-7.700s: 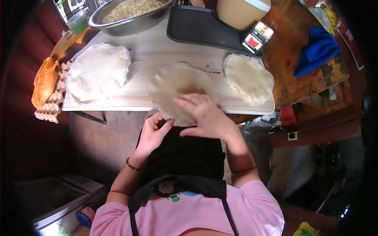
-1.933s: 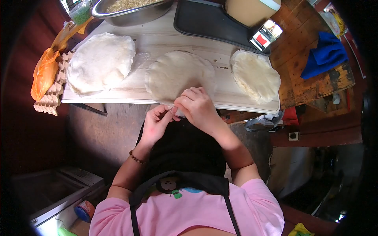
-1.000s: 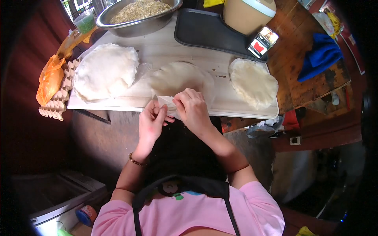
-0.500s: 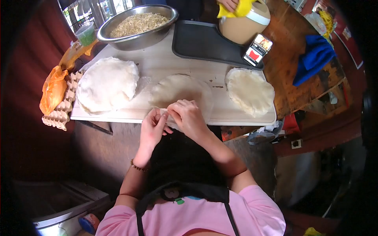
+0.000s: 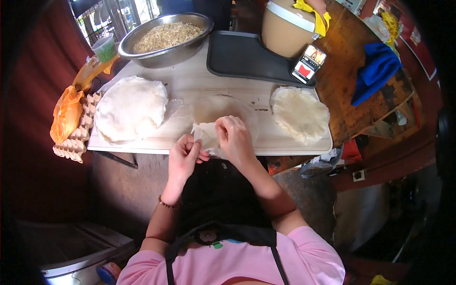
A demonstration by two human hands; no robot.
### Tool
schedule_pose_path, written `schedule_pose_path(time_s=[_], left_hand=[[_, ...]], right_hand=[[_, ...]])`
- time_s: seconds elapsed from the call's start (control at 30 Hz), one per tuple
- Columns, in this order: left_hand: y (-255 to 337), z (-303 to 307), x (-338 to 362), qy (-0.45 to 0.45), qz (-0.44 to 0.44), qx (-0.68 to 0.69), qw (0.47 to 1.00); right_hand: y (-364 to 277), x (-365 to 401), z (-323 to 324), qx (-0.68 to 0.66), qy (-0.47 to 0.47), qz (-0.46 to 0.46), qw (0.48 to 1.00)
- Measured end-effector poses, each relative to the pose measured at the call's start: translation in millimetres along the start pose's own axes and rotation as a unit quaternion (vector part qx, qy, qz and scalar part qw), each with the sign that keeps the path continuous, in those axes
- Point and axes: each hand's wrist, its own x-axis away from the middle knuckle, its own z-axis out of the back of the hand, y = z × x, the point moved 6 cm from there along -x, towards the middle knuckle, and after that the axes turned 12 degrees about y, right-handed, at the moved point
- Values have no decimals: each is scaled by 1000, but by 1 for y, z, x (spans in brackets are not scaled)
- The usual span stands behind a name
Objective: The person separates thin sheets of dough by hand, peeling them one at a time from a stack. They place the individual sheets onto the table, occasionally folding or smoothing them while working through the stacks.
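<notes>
At the front edge of the white tabletop, my left hand is closed, pinching a thin pale wrapper sheet between thumb and fingers. My right hand grips the sheet's other side, fingers bunched at its upper right. Between the hands the sheet is lifted and creased. Just beyond them, a translucent round wrapper lies flat, partly hidden by my right hand. To the left is a large round stack of white wrappers; a smaller stack of wrappers lies on the right.
A steel bowl of bean sprouts stands at the back left. Behind are a black tray, a phone and a beige tub, with another person's hand by a yellow cloth. Egg cartons and an orange bag sit left.
My right hand has moved slightly right, away from my left, and more of the wrapper sheet shows between them. The other person's hand and yellow cloth have shifted right on the tub.
</notes>
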Motion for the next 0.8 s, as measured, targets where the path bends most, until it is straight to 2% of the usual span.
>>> schedule_pose_path(time_s=[0.13,0.2,0.27,0.4,0.47,0.53,0.73,0.8], left_hand=[[1,-3,4,-35,-17,-60,997],[4,-4,5,-36,-27,-66,997],[9,6,3,44,0,-81,996],[9,17,-6,39,-26,-61,997],[7,14,-7,-4,-34,-35,999],[6,14,-9,-1,-36,-32,999],[4,9,-11,11,-58,-28,998],[3,8,-11,15,-71,-28,997]], right_hand=[[-18,-2,1,-55,-44,30,997],[-19,6,-16,-29,-113,78,990],[-18,7,-20,-26,-107,81,991],[-20,4,-18,-68,-110,59,990],[-16,3,-19,-93,-107,43,989],[-7,-2,-16,-103,-50,15,993],[-1,-7,-6,-34,1,8,999],[-9,-8,0,-38,-26,20,999]])
